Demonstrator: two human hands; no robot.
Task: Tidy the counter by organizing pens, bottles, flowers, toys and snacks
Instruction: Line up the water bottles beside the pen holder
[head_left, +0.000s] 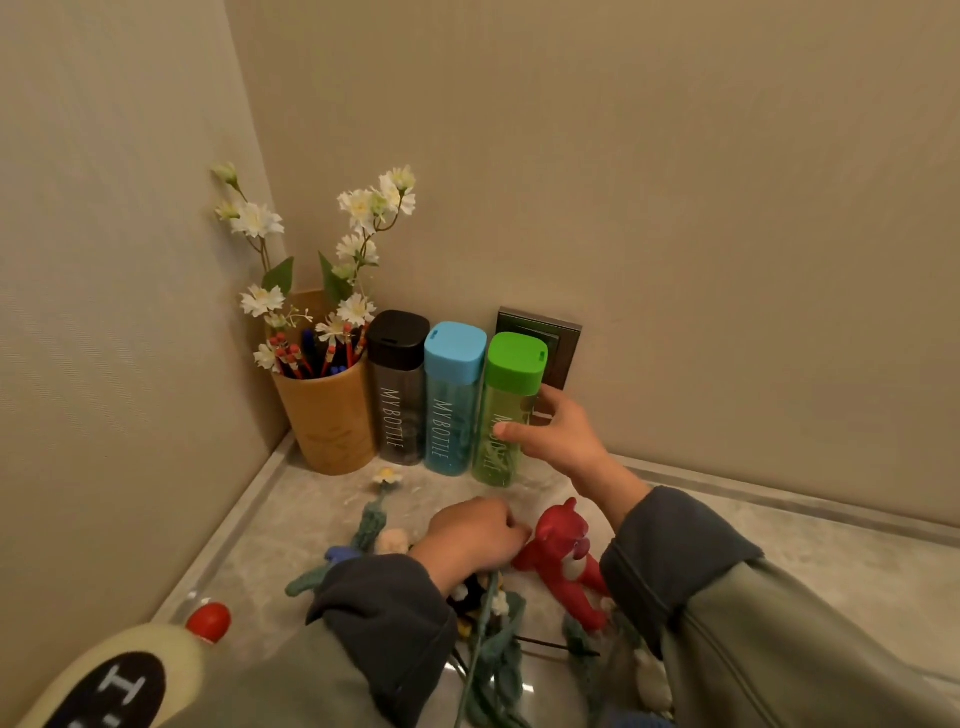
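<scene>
Holding the green bottle (506, 415) upright with my right hand (561, 441), grip closed around it; my left hand (475, 535) is curled on crochet flowers (493, 649).

Bottles (450, 400): translucent plastic, glossy; matt caps.
Pen cup (327, 415): wood-like, smooth.
Counter (779, 561): polished stone look, grey.
Red toy (563, 558): glossy plastic.
Crocheted flowers (493, 654): yarn.
Walls (675, 208): textured, matt.

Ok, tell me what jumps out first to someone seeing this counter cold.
Three bottles stand in a row against the back wall: black-capped, blue-capped and green-capped, the right hand on the green one. Left of them, a pen cup holds white flowers. In front lies a red toy bear.
</scene>
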